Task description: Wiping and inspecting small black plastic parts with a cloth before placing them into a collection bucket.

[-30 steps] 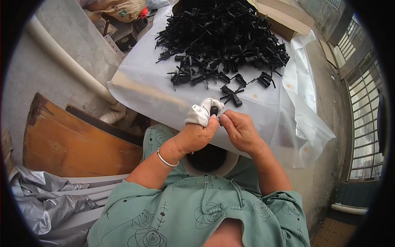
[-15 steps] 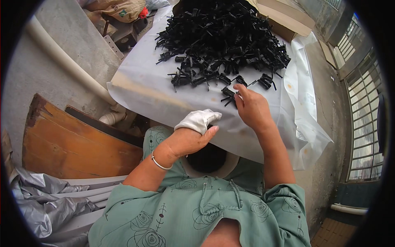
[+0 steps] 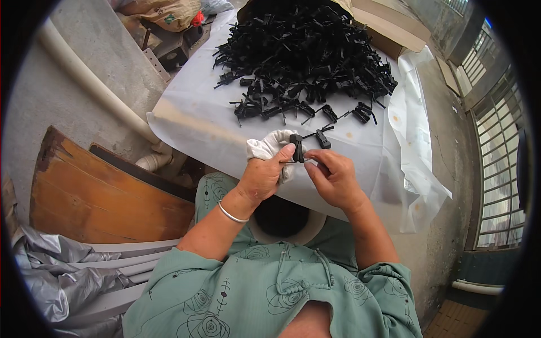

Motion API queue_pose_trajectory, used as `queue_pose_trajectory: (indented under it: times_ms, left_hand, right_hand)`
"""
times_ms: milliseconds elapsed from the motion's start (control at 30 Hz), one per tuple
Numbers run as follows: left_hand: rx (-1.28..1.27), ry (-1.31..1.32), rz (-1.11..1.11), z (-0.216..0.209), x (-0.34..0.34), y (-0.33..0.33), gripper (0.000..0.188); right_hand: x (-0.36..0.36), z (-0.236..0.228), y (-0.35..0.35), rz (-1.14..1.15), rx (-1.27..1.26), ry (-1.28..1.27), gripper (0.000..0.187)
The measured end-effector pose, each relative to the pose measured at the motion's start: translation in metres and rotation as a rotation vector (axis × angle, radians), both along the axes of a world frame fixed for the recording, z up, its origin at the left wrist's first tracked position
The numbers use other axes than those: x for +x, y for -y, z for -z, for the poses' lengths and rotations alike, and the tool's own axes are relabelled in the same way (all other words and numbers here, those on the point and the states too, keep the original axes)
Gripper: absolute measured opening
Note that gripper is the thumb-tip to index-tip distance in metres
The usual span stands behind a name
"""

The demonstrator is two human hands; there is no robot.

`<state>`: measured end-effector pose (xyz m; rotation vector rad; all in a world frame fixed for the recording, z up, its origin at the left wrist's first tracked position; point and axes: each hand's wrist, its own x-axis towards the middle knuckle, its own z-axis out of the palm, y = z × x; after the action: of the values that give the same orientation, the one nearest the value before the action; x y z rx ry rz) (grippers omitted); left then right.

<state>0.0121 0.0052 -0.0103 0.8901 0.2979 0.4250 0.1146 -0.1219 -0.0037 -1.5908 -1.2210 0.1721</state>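
My left hand (image 3: 260, 176), its fingers covered by a white cloth glove (image 3: 265, 146) and its thumb bare, grips a small black plastic clip-like part (image 3: 297, 147) and holds it upright above the near edge of the table. Close against the part's lower end, my right hand (image 3: 337, 179) is bare, with thumb and forefinger pinched together. Whatever lies between those fingertips is too small to make out. Just beyond my right hand, a loose black part (image 3: 323, 138) with thin prongs rests on the sheet.
A large heap of similar black parts (image 3: 304, 56) covers the far side of the table, near a cardboard box (image 3: 389, 25). White plastic sheeting (image 3: 225, 138) drapes the tabletop. To the left are a curved wooden board (image 3: 107, 194) and a pale pipe (image 3: 93, 81).
My right hand has drawn back from the loose parts toward my left hand. The black part in my left hand, mostly hidden before, now shows upright. One loose part lies slightly turned.
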Motion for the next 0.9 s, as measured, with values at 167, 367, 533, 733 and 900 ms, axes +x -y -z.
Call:
queue_pose_trajectory:
  times_ms: [167,367,533,733,900]
  left_hand:
    - [0.654,-0.096,-0.118,0.006,-0.002,0.011,0.019]
    - [0.432,-0.08,0.102,-0.005,-0.01,0.013,0.024]
    - [0.518,-0.161,0.024,-0.009,-0.012,0.016,0.024]
    - [0.941,-0.199,-0.083,-0.003,-0.009,0.016,0.029]
    - [1.297,-0.095,-0.183,0.005,-0.007,0.013,0.03]
  right_hand:
    - [-0.014,-0.013,-0.002,-0.004,0.085,0.241,0.016]
    - [-0.004,-0.003,-0.011,0.252,0.1,0.017,0.016]
    - [0.003,-0.003,-0.004,-0.025,-0.073,-0.278,0.022]
    - [-0.002,0.011,-0.005,-0.084,-0.1,-0.2,0.025]
    - [-0.006,0.018,-0.006,-0.059,-0.11,-0.417,0.027]
